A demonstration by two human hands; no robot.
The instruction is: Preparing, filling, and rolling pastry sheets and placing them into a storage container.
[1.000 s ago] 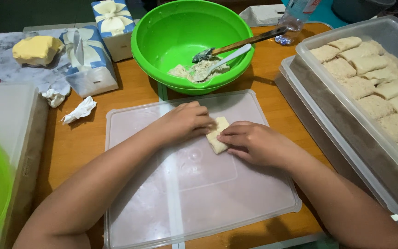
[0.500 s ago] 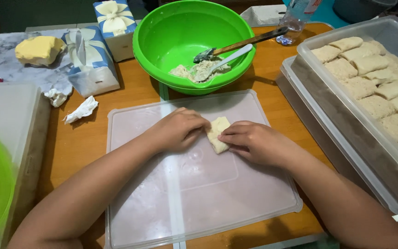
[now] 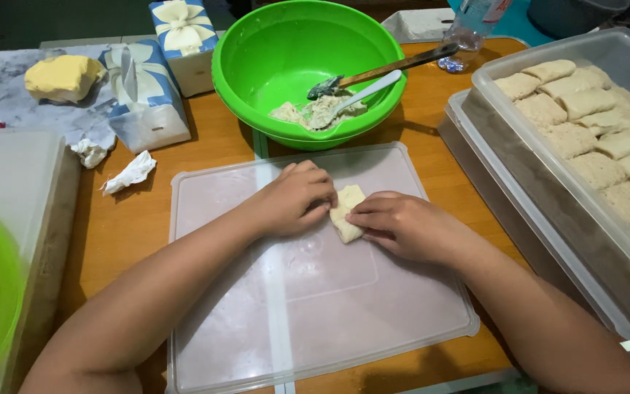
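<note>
On a translucent lid [image 3: 308, 306], a folded dough parcel [image 3: 347, 213] is pinched between both hands [image 3: 297, 201] [image 3: 402, 225]; many finished parcels [image 3: 599, 138] are already boxed, filling [image 3: 315, 113] remains.

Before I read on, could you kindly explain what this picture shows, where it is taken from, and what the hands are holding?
There is no machine here: a person works with two bare hands, filmed from a camera on their head looking down. The left hand and right hand press a small pale dough parcel on a clear plastic lid lying on a wooden table. Behind it stands a green bowl with filling and two spoons. On the right, a clear tub holds rows of finished parcels. On the left lie a yellow block and a tissue box.
</note>
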